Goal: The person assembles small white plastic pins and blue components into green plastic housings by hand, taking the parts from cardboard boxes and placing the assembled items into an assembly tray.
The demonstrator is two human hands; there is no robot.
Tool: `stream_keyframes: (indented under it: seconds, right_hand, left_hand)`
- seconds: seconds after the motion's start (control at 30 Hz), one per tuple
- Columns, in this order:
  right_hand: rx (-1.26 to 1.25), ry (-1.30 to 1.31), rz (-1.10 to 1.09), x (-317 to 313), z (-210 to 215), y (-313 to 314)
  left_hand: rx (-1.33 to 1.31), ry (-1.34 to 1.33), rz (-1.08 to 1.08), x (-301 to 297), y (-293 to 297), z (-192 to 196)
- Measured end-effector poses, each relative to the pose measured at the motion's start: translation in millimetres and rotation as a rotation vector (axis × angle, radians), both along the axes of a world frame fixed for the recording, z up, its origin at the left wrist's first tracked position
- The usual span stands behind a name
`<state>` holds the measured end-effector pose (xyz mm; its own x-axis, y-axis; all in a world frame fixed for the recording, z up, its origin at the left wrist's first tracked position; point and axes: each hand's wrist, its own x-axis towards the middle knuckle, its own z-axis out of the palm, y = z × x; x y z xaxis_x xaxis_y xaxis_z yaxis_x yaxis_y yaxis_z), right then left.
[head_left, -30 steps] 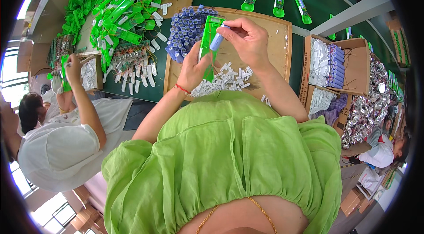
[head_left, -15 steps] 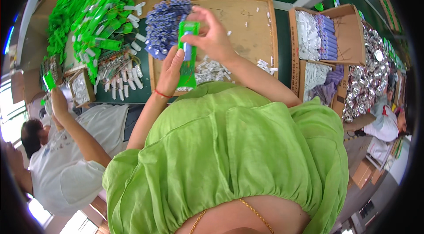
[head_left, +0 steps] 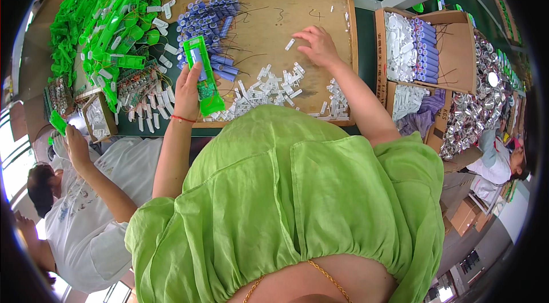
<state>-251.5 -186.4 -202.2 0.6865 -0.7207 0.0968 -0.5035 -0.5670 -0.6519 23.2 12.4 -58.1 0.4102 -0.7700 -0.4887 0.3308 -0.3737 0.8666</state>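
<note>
The right hand (head_left: 318,46) has let go of the green casing (head_left: 202,76) and gone out over the tray (head_left: 269,17), beside a white clip (head_left: 290,44). The left hand (head_left: 189,92) now holds the casing alone.

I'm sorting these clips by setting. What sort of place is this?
Probably a small assembly workshop: the left hand holds a green plastic casing, beside blue cylindrical cells and small white parts on a wooden tray.

Loose, crinkled lime-green blouse (head_left: 297,200) with short gathered sleeves, forearms bare. A thin red string bracelet (head_left: 182,119) circles the left wrist, and a fine gold chain (head_left: 320,273) shows at the neckline.
</note>
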Motion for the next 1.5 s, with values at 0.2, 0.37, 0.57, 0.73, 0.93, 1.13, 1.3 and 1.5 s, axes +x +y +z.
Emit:
stream_keyframes:
  seconds: [0.2, 0.37, 0.57, 0.73, 0.93, 1.13, 1.3, 1.5]
  right_hand:
    - [-0.004, 0.039, 0.115, 21, -4, -25]
    - [0.324, -0.249, -0.076, 53, 56, -8]
    - [0.11, -0.487, 0.121, 111, 143, 24]
    - [0.263, -0.505, 0.056, 129, 142, 30]
    - [0.133, -0.07, -0.03, 131, 146, 26]
    - [0.476, -0.325, 0.182, 150, 115, 11]
    - [0.349, -0.383, -0.063, 193, 92, -129]
    - [0.229, -0.066, -0.072, 228, 33, -273]
  left_hand:
    - [-0.013, 0.105, -0.032, -24, -15, 1]
    - [-0.041, -0.075, -0.161, -16, -25, -14]
    - [-0.071, -0.167, -0.204, -26, -34, -7]
    - [-0.028, -0.214, -0.277, -22, -34, -3]
    - [-0.077, -0.204, -0.433, -6, -31, -2]
    - [-0.08, -0.257, -0.589, 35, -42, -6]
    - [0.364, -1.579, -0.476, 173, -42, 12]
    - [0.965, -2.066, -0.579, 263, -9, -10]
